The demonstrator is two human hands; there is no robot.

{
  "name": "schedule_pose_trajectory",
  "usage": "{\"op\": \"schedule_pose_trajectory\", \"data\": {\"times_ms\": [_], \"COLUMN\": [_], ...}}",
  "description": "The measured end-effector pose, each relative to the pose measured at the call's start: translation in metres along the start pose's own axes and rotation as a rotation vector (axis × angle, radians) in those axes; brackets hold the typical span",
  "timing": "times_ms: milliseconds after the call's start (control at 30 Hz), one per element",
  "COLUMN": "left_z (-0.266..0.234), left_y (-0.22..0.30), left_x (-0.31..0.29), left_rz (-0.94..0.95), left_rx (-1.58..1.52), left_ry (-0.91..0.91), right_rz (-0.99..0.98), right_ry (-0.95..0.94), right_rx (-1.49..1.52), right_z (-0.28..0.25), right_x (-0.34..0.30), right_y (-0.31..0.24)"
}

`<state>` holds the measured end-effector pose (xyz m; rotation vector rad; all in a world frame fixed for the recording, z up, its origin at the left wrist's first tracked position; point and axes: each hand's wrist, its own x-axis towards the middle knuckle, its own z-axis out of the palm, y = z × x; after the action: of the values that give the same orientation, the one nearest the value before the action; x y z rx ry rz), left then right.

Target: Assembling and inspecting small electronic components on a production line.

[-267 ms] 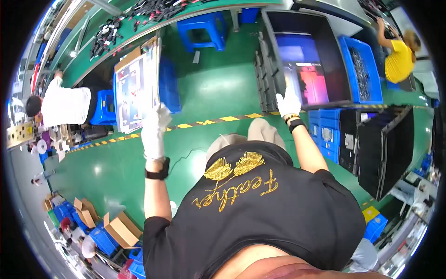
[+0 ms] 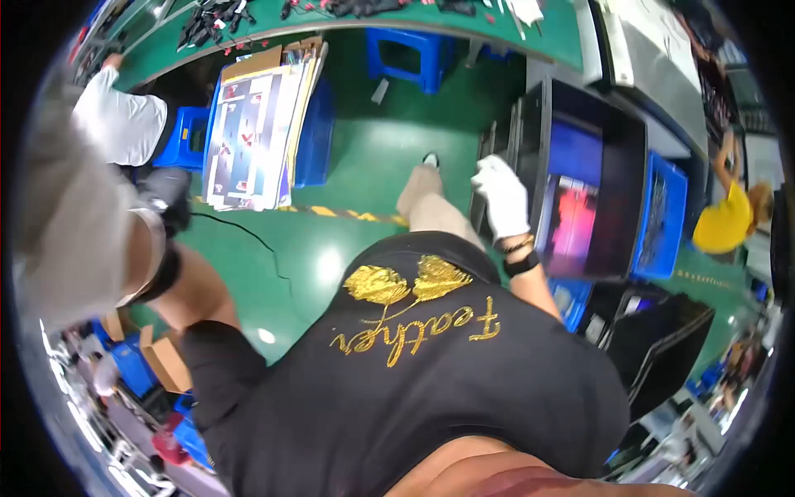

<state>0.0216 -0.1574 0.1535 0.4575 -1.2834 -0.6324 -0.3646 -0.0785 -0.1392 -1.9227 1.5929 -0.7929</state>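
Left hand (image 2: 79, 215), white-gloved: raised close to the camera, large and blurred. Cannot tell whether its fingers are spread or pressed together, or whether it pinches anything. Right hand (image 2: 503, 199), also gloved: fingers loosely bent, not pressed together, nothing seen between them.

Change: the left hand is off the corner of the stack of sheets (image 2: 248, 141) and up toward the head; the right hand is away from the near rim of the black bin (image 2: 621, 137) and at its left side. Contact with the bin cannot be confirmed. The whole view has swung, and a shoe (image 2: 431, 159) now shows ahead of the body.

Meaning, as judged: handling of the sheets is interrupted, with no visible grip on the pile.

The stack lies between the hands, beyond the left one, on a blue bin (image 2: 315, 137); its edges are uneven. Just right of the right hand, inside the black bin, is a coloured panel (image 2: 575, 211), blue and pink. Right of that, a blue crate (image 2: 675, 224) holds dark items, too small to identify.

Farther ahead of both hands: a blue stool (image 2: 431, 70) and the green desk (image 2: 553, 37).
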Motion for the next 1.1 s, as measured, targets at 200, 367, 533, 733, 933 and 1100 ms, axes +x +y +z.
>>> {"op": "schedule_pose_trajectory", "data": {"times_ms": [200, 367, 533, 733, 933, 1100], "left_z": [0.001, 0.0, -0.036, -0.009, -0.03, 0.002], "left_y": [-0.101, -0.164, -0.259, -0.345, -0.378, -0.475], "left_x": [0.038, 0.095, 0.212, 0.266, 0.299, 0.249], "left_rz": [0.052, 0.089, 0.275, 0.052, -0.178, -0.494], "left_rx": [0.167, 0.325, 0.468, 0.498, 0.729, 0.883], "left_ry": [0.184, 0.224, 0.179, -0.004, -0.261, -0.473], "right_rz": [0.333, -0.054, 0.139, 0.125, 0.477, 0.856], "right_ry": [-0.138, -0.085, 0.151, 0.316, 0.34, 0.186], "right_rx": [1.089, 0.37, 0.595, -0.17, -0.279, -0.33], "right_z": [0.012, 0.002, 0.001, -0.012, 0.0, 0.018], "right_x": [0.19, 0.306, 0.418, 0.531, 0.635, 0.668], "right_y": [-0.056, 0.006, 0.038, 0.073, 0.065, 0.095]}}
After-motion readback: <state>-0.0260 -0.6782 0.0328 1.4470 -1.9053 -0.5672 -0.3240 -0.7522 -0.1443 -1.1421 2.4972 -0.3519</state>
